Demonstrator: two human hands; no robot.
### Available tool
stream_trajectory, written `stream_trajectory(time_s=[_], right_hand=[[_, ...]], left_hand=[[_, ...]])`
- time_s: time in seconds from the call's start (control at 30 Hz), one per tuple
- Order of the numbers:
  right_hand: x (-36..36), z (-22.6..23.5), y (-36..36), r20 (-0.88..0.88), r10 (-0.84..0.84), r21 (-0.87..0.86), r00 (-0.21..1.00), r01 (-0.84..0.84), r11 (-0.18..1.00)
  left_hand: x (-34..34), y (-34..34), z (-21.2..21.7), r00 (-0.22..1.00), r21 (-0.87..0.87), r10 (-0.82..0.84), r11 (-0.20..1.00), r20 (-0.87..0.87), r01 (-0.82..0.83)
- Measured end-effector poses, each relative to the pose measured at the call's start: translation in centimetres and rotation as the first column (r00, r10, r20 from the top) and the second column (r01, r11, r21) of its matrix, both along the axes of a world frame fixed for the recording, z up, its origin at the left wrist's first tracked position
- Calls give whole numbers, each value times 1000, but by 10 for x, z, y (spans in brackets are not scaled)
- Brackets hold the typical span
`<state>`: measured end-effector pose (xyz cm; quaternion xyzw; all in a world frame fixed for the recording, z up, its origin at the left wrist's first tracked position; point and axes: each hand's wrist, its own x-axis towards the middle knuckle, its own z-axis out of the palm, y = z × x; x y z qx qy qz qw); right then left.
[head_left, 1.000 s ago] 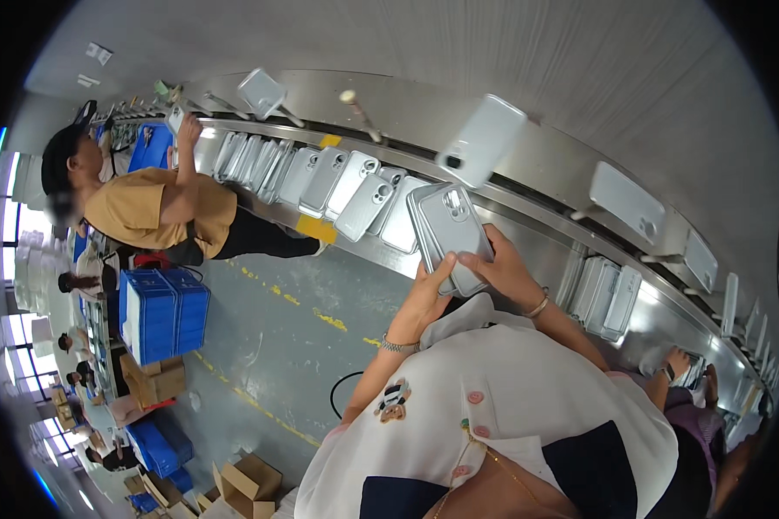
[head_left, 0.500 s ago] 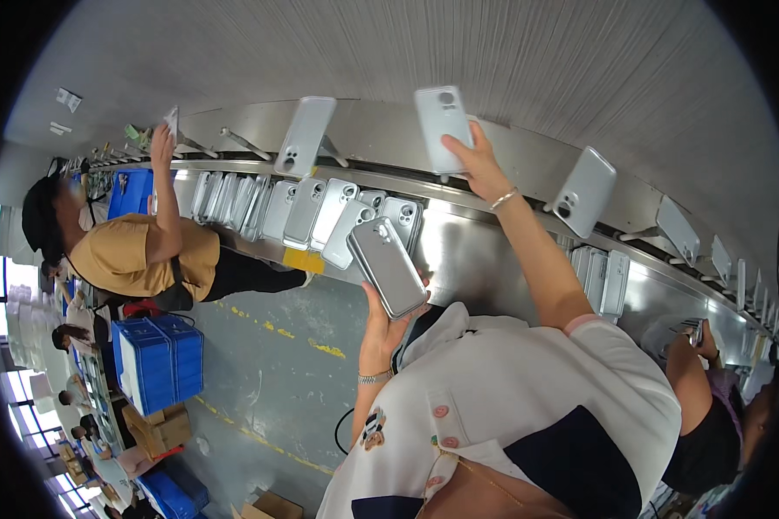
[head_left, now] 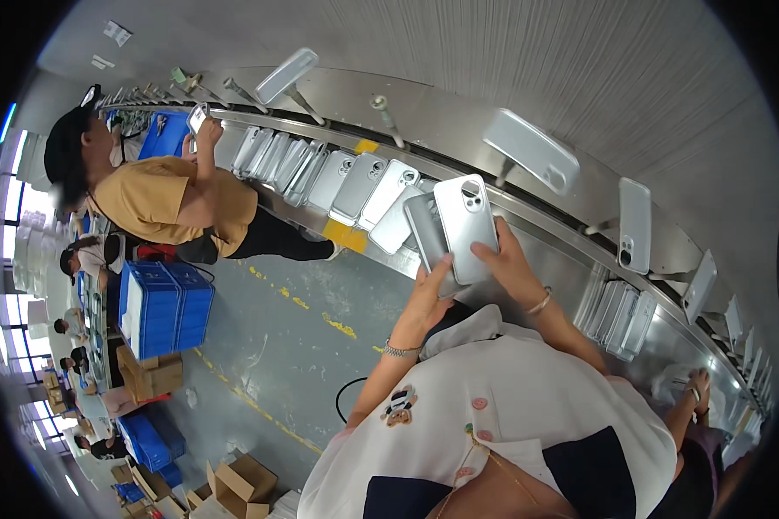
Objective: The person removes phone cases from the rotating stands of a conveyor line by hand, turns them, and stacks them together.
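Close in front of my chest, my right hand [head_left: 514, 275] grips a pale, whitish phone case [head_left: 466, 232] by its lower right edge. My left hand [head_left: 422, 304] holds a greyer phone case [head_left: 421, 223] by its lower end. The pale case partly covers the grey one; the two overlap and look to be touching. Just left of them, several phone cases [head_left: 388, 192] lean in a row on the metal ledge. Beyond my hands, more phone cases [head_left: 532, 149] are mounted on the pegs of a line, and one peg [head_left: 388, 123] there is bare.
A metal rail [head_left: 545, 227] runs between the ledge and the pegs. More cases [head_left: 619, 313] stand in a batch at the right. A co-worker in a tan shirt [head_left: 160, 195] stands left, another person's hands [head_left: 698, 387] work far right. Blue crates [head_left: 173, 303] and cardboard boxes [head_left: 241, 484] sit on the floor.
My right hand has come down from the line toward my chest with the pale case, now over the grey one. The view has turned, and the left co-worker's raised hand has lowered.
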<state>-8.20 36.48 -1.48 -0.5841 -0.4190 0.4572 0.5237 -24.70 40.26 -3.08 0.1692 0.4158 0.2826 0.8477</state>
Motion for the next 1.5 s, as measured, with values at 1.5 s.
stream_trajectory(time_s=[1.5], right_hand=[[43, 5, 48, -261, -349, -36, 900, 353, 935]], left_hand=[[21, 52, -19, 990, 320, -128, 937, -63, 141]])
